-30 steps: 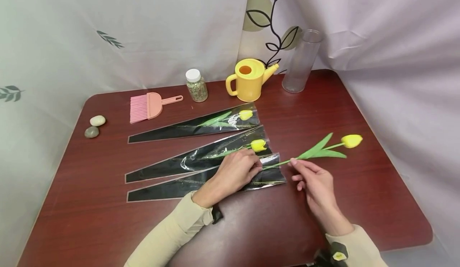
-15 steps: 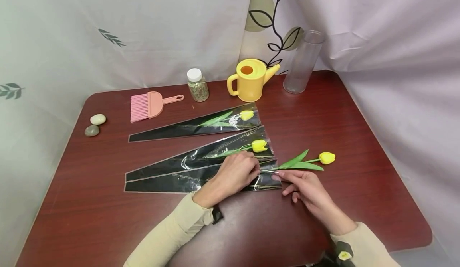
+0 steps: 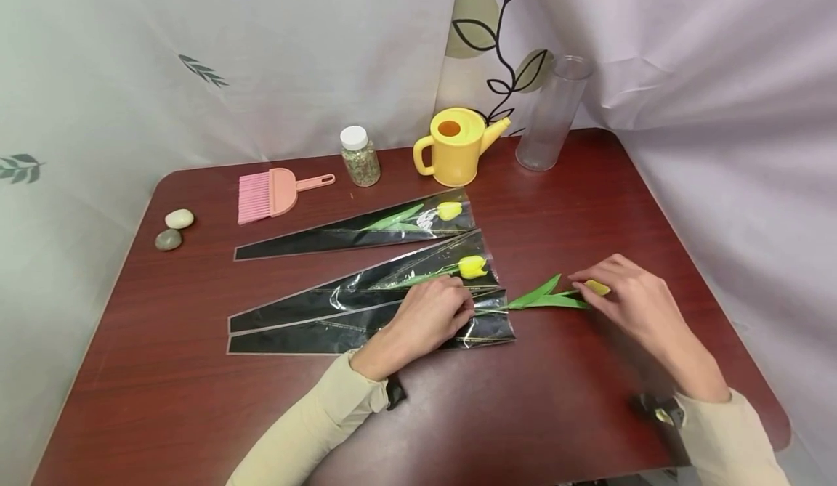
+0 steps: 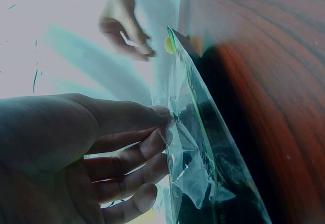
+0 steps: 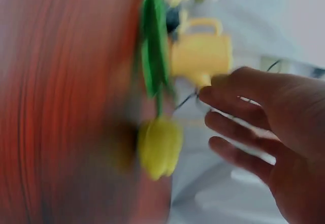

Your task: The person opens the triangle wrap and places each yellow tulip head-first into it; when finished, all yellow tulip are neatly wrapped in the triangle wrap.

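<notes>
My left hand (image 3: 428,315) pinches the clear film at the mouth of the nearest black-backed flower sleeve (image 3: 281,339); in the left wrist view thumb and fingertips meet on the crinkled film (image 4: 183,148). A yellow tulip (image 5: 160,148) has its stem running into that mouth. Its green leaves (image 3: 539,298) and bloom lie outside, to the right. My right hand (image 3: 634,301) hovers by the bloom, partly covering it in the head view. The right wrist view shows its loosely bent fingers apart from the flower. Two more sleeves, a middle one (image 3: 281,313) and a far one (image 3: 301,245), each hold a yellow tulip.
Along the back stand a jar with a white lid (image 3: 360,159), a yellow watering can (image 3: 454,152) and a tall clear vase (image 3: 552,119). A pink brush (image 3: 281,192) and two stones (image 3: 173,228) lie at the left. Curtains surround the table (image 3: 163,399).
The tulip has moved left, its stem entering the nearest sleeve. My right hand has let go of the stem and shifted right to the bloom. The left hand stays in place.
</notes>
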The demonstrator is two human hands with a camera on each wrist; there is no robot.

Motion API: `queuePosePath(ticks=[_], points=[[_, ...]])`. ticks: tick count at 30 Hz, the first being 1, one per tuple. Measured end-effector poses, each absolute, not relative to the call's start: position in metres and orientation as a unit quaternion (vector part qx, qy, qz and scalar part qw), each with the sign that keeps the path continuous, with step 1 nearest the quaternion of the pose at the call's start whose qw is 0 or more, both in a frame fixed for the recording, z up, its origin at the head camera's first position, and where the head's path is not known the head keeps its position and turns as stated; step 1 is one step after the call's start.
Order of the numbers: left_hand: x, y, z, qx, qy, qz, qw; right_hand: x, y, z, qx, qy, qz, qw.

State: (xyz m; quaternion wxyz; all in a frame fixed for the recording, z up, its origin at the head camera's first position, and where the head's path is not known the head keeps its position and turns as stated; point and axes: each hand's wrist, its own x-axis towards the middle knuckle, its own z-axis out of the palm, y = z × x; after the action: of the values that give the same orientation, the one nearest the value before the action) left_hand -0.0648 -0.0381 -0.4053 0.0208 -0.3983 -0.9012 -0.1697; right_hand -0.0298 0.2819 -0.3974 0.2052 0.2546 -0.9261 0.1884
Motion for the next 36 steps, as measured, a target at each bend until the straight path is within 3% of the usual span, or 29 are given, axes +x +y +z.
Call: queuePosePath(ticks=[7, 18, 25, 36], points=[[-0.064, -0.039, -0.406, -0.396, -0.902, -0.167, 0.023, -0.047, 0.296, -0.415, 0.343, -0.914, 0.154, 0.151], [-0.065, -0.039, -0.406, -0.39, -0.904, -0.174, 0.018, -0.048, 0.294, -0.419, 0.369, -0.893, 0.201, 0.158], [-0.067, -0.038, -0.406, -0.389, -0.899, -0.199, 0.019, -0.051, 0.279, -0.424, 0.359, -0.887, 0.281, 0.074], [-0.067, -0.035, -0.402, -0.4, -0.889, -0.222, 0.028, -0.051, 0.242, -0.436, 0.354, -0.848, 0.394, 0.027]])
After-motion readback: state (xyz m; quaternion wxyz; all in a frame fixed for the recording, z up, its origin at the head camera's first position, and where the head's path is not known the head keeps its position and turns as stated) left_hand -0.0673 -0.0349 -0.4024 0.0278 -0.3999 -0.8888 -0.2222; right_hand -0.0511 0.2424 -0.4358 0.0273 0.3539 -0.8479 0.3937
